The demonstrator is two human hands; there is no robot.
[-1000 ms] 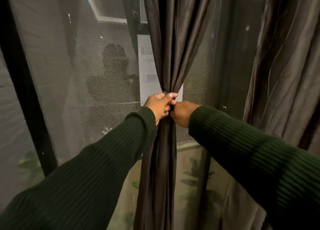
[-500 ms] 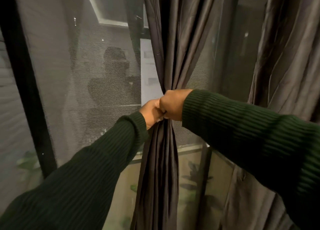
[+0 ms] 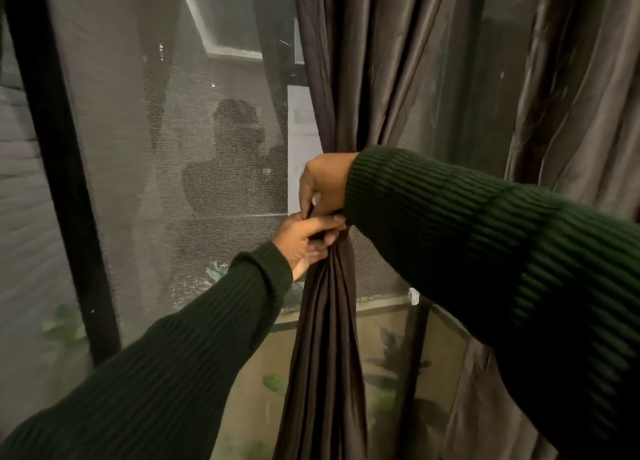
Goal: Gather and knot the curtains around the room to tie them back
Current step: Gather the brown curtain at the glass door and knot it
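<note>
— Well, what are the fingers (image 3: 320,232) doing?
— Those of the left hand (image 3: 306,239) are curling tight round the gathered curtain (image 3: 329,321); the right hand (image 3: 323,182) is pinching it just above, by the window screen (image 3: 194,168).
— Which step?
— Probably bunching, with the knot not yet formed. Next, looping the hanging tail round needs one hand holding firm.

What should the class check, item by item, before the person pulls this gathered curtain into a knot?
1. Curtain bunched into one bundle at the hands: ok.
2. Left hand grips the bundle from below: ok.
3. Right hand holds fabric just above the left: ok.
4. Loop formed for the knot: cannot tell, hidden by the hands.
5. Second curtain on the right hangs apart: ok.
</note>
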